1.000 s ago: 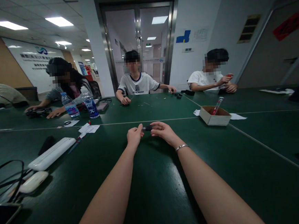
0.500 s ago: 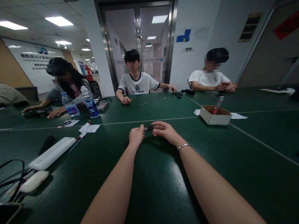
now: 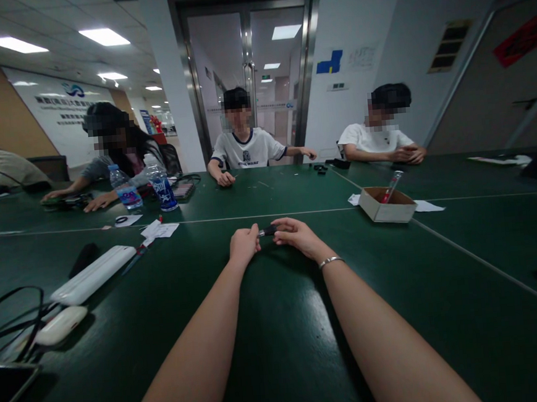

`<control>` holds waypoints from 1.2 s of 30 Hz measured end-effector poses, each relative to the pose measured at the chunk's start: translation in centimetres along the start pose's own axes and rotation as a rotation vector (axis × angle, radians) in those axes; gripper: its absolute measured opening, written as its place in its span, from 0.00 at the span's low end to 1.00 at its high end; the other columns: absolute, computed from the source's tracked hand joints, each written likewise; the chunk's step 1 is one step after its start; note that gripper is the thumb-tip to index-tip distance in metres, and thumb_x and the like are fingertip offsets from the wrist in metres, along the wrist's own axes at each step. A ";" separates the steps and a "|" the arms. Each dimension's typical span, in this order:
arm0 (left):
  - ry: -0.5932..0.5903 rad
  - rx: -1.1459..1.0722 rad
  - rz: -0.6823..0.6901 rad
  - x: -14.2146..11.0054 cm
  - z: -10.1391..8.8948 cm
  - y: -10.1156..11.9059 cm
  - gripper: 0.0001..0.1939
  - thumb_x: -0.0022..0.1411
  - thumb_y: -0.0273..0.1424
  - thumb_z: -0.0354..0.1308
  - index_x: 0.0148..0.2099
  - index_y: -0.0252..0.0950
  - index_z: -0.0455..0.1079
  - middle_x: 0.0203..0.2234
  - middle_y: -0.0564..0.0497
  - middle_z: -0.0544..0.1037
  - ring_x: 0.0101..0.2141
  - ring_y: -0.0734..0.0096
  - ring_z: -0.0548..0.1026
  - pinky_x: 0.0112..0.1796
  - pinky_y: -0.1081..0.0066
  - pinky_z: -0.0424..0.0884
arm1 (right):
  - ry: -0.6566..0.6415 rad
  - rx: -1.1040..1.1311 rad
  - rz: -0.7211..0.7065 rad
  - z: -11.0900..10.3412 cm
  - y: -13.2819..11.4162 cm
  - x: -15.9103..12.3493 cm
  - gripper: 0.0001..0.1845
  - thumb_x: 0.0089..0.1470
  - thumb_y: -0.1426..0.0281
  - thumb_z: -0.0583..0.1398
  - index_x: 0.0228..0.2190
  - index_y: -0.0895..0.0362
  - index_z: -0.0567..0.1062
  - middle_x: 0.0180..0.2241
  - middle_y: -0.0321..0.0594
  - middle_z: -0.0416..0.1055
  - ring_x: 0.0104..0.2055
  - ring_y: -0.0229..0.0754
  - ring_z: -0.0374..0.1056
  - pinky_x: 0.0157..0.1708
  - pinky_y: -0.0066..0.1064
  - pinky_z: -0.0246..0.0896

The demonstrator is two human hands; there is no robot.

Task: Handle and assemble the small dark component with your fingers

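Head view, and the left hand (image 3: 244,247) has its thumb and fingers closed on the paler, greyish end of a small black piece (image 3: 268,231), while the right hand (image 3: 299,239) pinches the dark end between curled fingers! The piece spans the gap between the two hands, above the middle of the green tabletop (image 3: 278,324); what exactly it is, it's too small to tell. Half a second ago it looked nearly level; now it tips slightly, right end a shade higher, and both hands hold almost the same spot. A silver bracelet (image 3: 331,262) circles the right wrist.

Outward to the right, an open box (image 3: 388,214) carries a clear tube with red in it (image 3: 392,186), leaning up past the rim, with a white sheet (image 3: 430,205) just beside. Over on the left, a long white device (image 3: 95,275) lies near a rounded white case (image 3: 62,325), unmoved.

Across the way, there's the change: the person in the dark-trimmed T-shirt (image 3: 246,150) has raised the arm on our right, that hand now higher than half a second ago! And the person at far right (image 3: 375,140), whose hands were up a second ago, has them low at the tabletop edge.
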State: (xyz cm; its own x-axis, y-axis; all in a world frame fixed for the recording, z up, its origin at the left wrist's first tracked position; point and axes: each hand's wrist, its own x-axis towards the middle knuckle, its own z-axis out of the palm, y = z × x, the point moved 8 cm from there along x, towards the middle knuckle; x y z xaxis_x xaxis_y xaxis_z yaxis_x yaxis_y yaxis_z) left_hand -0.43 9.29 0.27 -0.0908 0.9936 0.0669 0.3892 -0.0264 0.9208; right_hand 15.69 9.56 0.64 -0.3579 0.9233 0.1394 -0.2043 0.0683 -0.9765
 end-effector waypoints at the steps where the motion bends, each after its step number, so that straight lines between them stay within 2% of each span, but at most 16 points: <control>1: 0.009 0.029 0.018 -0.2 -0.2 0.2 0.25 0.62 0.46 0.47 0.19 0.36 0.66 0.13 0.51 0.70 0.15 0.73 0.67 0.23 0.73 0.61 | 0.006 -0.002 0.008 0.0 0.1 0.0 0.19 0.43 0.76 0.69 0.40 0.58 0.75 0.30 0.37 0.74 0.31 0.35 0.72 0.31 0.23 0.71; 7: 0.066 0.143 0.143 -0.5 -0.8 0.9 0.25 0.61 0.50 0.46 0.24 0.37 0.69 0.17 0.52 0.74 0.20 0.71 0.71 0.27 0.72 0.62 | 0.051 0.010 0.048 -0.4 0.8 0.3 0.16 0.45 0.77 0.69 0.38 0.61 0.75 0.27 0.39 0.75 0.27 0.34 0.72 0.29 0.22 0.70; 12: -0.011 -0.018 0.164 -0.3 0.0 0.5 0.21 0.59 0.50 0.52 0.30 0.36 0.69 0.22 0.52 0.75 0.23 0.71 0.73 0.26 0.73 0.63 | 0.070 0.039 0.048 -0.6 0.8 0.2 0.15 0.45 0.76 0.69 0.37 0.62 0.74 0.25 0.39 0.74 0.26 0.34 0.71 0.27 0.22 0.70; 18: -0.094 -0.232 0.194 -0.3 0.3 1.0 0.16 0.54 0.43 0.60 0.34 0.34 0.68 0.24 0.51 0.74 0.25 0.73 0.71 0.26 0.75 0.64 | 0.085 0.072 0.056 -0.8 0.8 0.0 0.16 0.45 0.75 0.70 0.37 0.64 0.73 0.27 0.42 0.75 0.26 0.35 0.71 0.26 0.21 0.69; 22: -0.126 -0.251 0.238 -0.1 0.5 1.1 0.19 0.50 0.40 0.64 0.41 0.36 0.67 0.30 0.51 0.74 0.28 0.72 0.72 0.27 0.76 0.64 | 0.094 0.078 0.066 -0.9 0.8 0.0 0.15 0.45 0.77 0.69 0.37 0.63 0.74 0.27 0.42 0.75 0.26 0.35 0.71 0.27 0.21 0.70; 24: -0.128 -0.232 0.177 0.1 0.7 0.4 0.20 0.54 0.43 0.60 0.44 0.36 0.66 0.32 0.50 0.75 0.28 0.72 0.73 0.25 0.76 0.63 | 0.099 0.077 0.065 -1.0 0.8 0.0 0.15 0.45 0.77 0.69 0.36 0.63 0.74 0.26 0.41 0.75 0.26 0.34 0.71 0.27 0.21 0.70; 27: -0.141 -0.142 0.097 0.3 1.1 -0.4 0.24 0.61 0.50 0.47 0.37 0.33 0.69 0.26 0.48 0.75 0.25 0.71 0.72 0.25 0.74 0.63 | 0.107 0.077 0.057 -1.0 0.8 0.0 0.14 0.45 0.77 0.69 0.36 0.63 0.74 0.26 0.40 0.74 0.26 0.34 0.71 0.27 0.20 0.69; 30: -0.130 -0.037 0.167 0.3 1.2 -0.2 0.24 0.63 0.48 0.45 0.29 0.34 0.68 0.21 0.49 0.73 0.23 0.72 0.70 0.26 0.73 0.63 | 0.105 0.072 0.057 -1.0 0.9 0.0 0.15 0.44 0.77 0.69 0.36 0.63 0.74 0.26 0.40 0.74 0.26 0.34 0.71 0.27 0.20 0.69; 33: -0.110 -0.078 0.185 0.5 1.1 -0.3 0.13 0.60 0.41 0.52 0.36 0.36 0.69 0.28 0.51 0.75 0.28 0.72 0.72 0.25 0.75 0.62 | 0.113 0.064 0.054 -1.1 1.0 0.0 0.15 0.44 0.76 0.70 0.36 0.63 0.74 0.26 0.40 0.74 0.26 0.34 0.71 0.27 0.21 0.69; 36: -0.090 -0.170 0.097 0.7 0.9 -0.9 0.14 0.60 0.40 0.51 0.44 0.38 0.67 0.32 0.50 0.75 0.28 0.71 0.72 0.22 0.76 0.60 | 0.106 0.055 0.040 -1.1 1.0 0.0 0.16 0.44 0.76 0.70 0.36 0.63 0.74 0.26 0.40 0.74 0.26 0.34 0.71 0.27 0.21 0.69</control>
State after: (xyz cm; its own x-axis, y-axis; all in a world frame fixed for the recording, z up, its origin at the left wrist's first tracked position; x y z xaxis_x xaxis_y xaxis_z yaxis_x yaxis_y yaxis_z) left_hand -0.02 10.11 -0.88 0.0251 0.9911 0.1309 0.2311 -0.1331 0.9638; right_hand 16.49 10.09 -0.49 -0.2688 0.9599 0.0793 -0.2427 0.0121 -0.9700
